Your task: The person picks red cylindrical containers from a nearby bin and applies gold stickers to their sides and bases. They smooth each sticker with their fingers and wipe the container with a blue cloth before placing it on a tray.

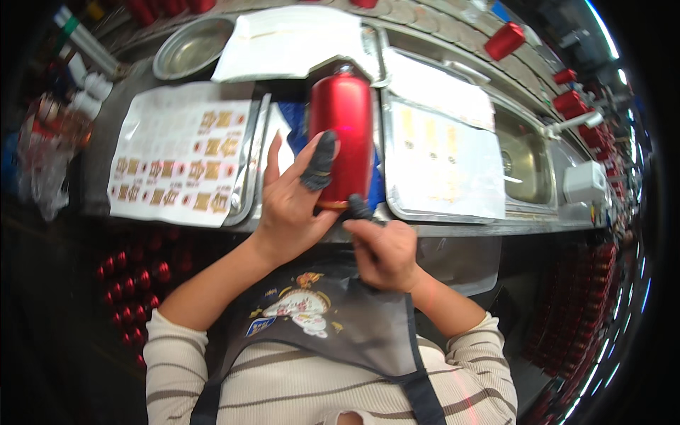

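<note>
A shiny red metal bottle (341, 134) lies lengthwise in front of me, its narrow neck pointing away, over something blue. My left hand (290, 190) is at its left side with fingers spread. A black cover wraps the index finger, which rests against the bottle. Near the bottle's close end, my right hand (386, 249) is curled, and a black-covered digit touches the bottom rim. Whether anything is inside its folded fingers is hidden. To the left lies a white sheet (145, 149) with rows of gold and red motifs; to the right, another sheet (473, 166) bears fewer gold marks.
Metal trays (391, 191) hold sheets on both sides. A round metal bowl (193, 49) stands at the far left beside a white cloth or paper (287, 42). A sink (528, 152) with a tap (577, 122) is at right. More red bottles (504, 41) lie beyond and below the bench.
</note>
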Action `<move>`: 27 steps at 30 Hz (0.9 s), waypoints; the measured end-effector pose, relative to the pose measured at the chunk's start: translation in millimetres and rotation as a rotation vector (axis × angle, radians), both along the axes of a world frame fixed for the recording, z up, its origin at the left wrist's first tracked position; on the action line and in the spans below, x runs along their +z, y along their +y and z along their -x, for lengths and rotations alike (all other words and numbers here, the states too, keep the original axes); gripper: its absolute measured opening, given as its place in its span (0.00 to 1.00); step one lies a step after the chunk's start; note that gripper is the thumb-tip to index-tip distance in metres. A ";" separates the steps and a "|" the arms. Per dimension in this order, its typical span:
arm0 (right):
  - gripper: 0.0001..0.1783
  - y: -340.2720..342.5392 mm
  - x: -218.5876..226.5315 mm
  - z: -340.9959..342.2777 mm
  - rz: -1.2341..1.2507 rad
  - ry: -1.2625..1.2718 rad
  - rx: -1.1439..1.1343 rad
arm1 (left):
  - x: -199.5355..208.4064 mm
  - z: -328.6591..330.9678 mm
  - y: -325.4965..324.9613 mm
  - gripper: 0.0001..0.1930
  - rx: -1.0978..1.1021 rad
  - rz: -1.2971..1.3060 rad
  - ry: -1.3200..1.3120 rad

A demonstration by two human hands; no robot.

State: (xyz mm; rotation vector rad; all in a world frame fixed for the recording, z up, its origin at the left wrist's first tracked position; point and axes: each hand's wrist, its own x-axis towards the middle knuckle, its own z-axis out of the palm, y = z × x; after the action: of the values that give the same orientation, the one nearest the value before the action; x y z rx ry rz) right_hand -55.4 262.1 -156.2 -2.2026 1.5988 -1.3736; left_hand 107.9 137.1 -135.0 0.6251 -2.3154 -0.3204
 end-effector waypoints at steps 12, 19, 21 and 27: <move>0.10 -29.0 39.8 -0.3 -0.154 0.206 0.385 | -11.3 -27.3 15.4 0.48 0.089 -0.195 -0.222; 0.08 -50.1 32.0 123.9 -0.172 -0.232 -0.437 | 21.2 8.9 -1.9 0.57 0.006 -0.254 -0.163; 0.10 -62.9 -1.0 197.9 -0.118 -0.232 -0.622 | 9.8 9.0 -6.3 0.59 -0.024 -0.373 -0.113; 0.15 -109.9 -45.3 366.8 -0.370 -0.091 -0.949 | 2.6 5.8 -3.8 0.61 0.072 -0.490 -0.116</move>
State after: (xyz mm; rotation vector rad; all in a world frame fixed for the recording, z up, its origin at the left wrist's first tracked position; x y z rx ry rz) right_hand -422.2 152.3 -201.4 -1.1525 2.7312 -1.1170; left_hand 102.2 133.3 -132.4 0.9836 -2.3259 -0.8511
